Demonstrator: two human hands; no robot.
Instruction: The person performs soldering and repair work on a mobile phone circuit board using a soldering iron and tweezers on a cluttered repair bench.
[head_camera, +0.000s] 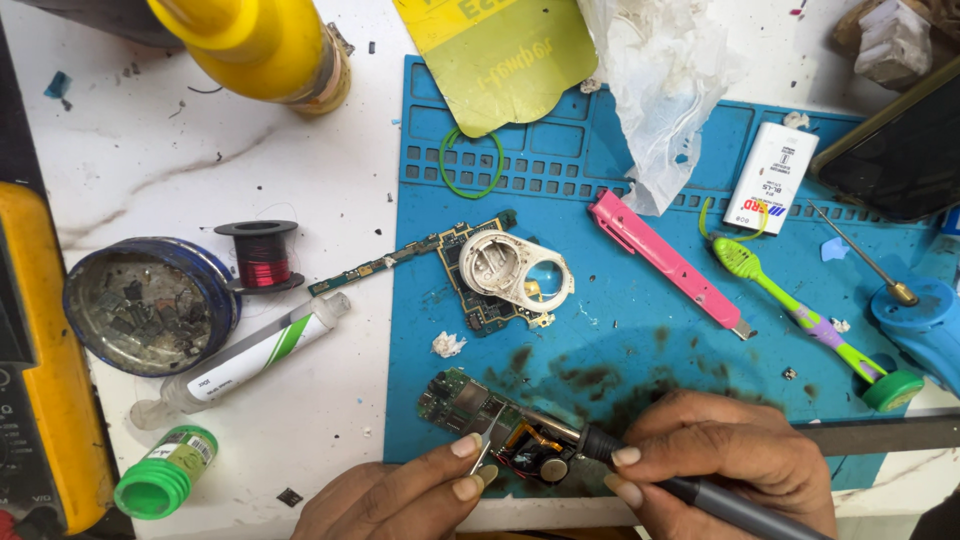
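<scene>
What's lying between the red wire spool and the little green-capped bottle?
In the head view, a white syringe tube with a green stripe lies between the red wire spool and green-capped bottle.

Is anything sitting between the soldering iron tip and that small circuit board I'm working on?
Nothing visible does. The right hand holds the soldering iron with its tip already over the small circuit board, while the left hand holds tweezers against the board from the near side, beside the tip, not across it.
</scene>
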